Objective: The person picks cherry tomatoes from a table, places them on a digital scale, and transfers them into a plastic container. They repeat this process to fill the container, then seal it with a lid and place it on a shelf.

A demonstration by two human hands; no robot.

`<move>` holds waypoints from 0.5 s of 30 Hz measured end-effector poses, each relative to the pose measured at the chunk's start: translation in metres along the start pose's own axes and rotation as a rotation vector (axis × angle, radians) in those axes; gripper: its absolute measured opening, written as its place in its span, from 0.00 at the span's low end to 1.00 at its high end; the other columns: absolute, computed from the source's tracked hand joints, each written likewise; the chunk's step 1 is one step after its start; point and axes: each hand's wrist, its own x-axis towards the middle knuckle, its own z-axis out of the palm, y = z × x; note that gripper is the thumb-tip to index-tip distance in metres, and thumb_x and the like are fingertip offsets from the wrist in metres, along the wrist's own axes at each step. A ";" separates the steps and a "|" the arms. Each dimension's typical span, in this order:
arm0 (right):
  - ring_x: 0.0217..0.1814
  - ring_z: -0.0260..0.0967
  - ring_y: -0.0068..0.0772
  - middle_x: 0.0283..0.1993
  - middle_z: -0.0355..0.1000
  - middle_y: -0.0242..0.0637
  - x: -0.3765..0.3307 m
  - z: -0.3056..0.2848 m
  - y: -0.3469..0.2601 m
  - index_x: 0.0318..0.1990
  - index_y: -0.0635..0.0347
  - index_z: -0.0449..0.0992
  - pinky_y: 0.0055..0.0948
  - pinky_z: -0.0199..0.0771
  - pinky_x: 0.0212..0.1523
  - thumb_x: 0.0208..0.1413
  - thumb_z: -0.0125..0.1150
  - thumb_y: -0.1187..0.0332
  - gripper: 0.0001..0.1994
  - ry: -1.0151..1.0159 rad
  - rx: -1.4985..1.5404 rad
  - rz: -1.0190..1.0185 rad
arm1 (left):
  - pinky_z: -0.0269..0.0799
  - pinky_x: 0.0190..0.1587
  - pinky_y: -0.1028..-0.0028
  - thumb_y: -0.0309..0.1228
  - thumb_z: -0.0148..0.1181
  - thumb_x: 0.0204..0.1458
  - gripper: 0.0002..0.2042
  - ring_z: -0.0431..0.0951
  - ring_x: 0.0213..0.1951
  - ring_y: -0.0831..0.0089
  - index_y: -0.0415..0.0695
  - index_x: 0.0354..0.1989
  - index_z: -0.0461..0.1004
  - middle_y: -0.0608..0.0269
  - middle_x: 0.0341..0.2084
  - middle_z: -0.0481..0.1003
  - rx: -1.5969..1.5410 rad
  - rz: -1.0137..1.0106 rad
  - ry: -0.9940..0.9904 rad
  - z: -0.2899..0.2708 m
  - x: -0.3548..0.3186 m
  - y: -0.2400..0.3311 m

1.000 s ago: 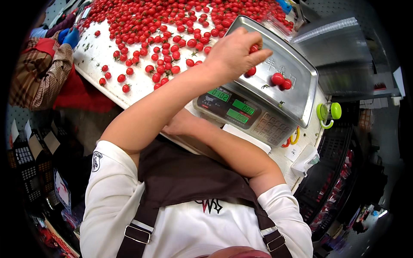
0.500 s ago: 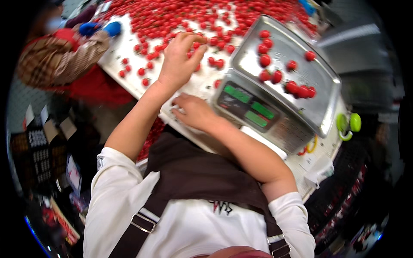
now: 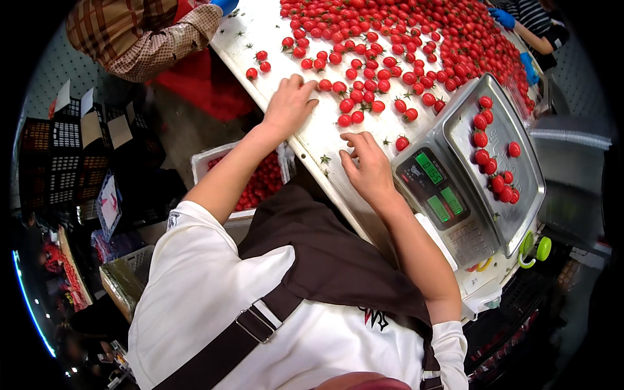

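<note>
Small red cherry tomatoes (image 3: 370,75) lie loose on the white table, thickly heaped toward the far side. Above its near left part, my left hand (image 3: 290,109) has its fingers loosely bent and apart, with the tips close to the nearest tomatoes and nothing visible in them. My right hand (image 3: 369,166) hovers or rests by the table's near edge, left of the scale (image 3: 448,195); thumb and fingers are apart and I see nothing held. Several tomatoes (image 3: 497,183) sit in the scale's metal tray (image 3: 530,188). One tomato (image 3: 402,143) lies between my right hand and the scale.
Below the table edge stands a white foam box (image 3: 198,166) of tomatoes. A person in a checked sleeve (image 3: 166,49) is at the left; another in a striped top (image 3: 528,23) stands far right. Crates (image 3: 65,143) are stacked left. A green-handled item (image 3: 536,249) lies beside the scale.
The view has turned, shifting the scale right and lower. My left hand has drawn back from among the tomatoes toward the near edge. My right hand's fingers now point farther over the table.
</note>
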 end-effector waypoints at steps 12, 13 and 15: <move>0.53 0.66 0.57 0.54 0.65 0.53 0.075 0.020 0.019 0.58 0.60 0.70 0.55 0.71 0.48 0.48 0.68 0.62 0.28 0.278 -0.781 -0.113 | 0.75 0.50 0.58 0.33 0.63 0.53 0.23 0.69 0.51 0.47 0.51 0.59 0.69 0.54 0.51 0.69 0.013 0.277 -0.111 0.022 0.054 0.023; 0.52 0.66 0.56 0.53 0.66 0.52 0.077 0.021 0.021 0.59 0.59 0.69 0.55 0.72 0.47 0.48 0.67 0.62 0.29 0.253 -0.775 -0.100 | 0.75 0.48 0.57 0.32 0.62 0.54 0.21 0.70 0.50 0.46 0.50 0.57 0.70 0.55 0.50 0.70 0.004 0.276 -0.095 0.021 0.053 0.023; 0.49 0.67 0.53 0.50 0.66 0.49 0.074 0.024 0.025 0.59 0.57 0.69 0.51 0.74 0.43 0.49 0.66 0.62 0.28 0.189 -0.775 -0.084 | 0.75 0.48 0.58 0.32 0.62 0.55 0.20 0.71 0.50 0.48 0.48 0.57 0.70 0.55 0.48 0.71 -0.023 0.252 -0.075 0.020 0.045 0.021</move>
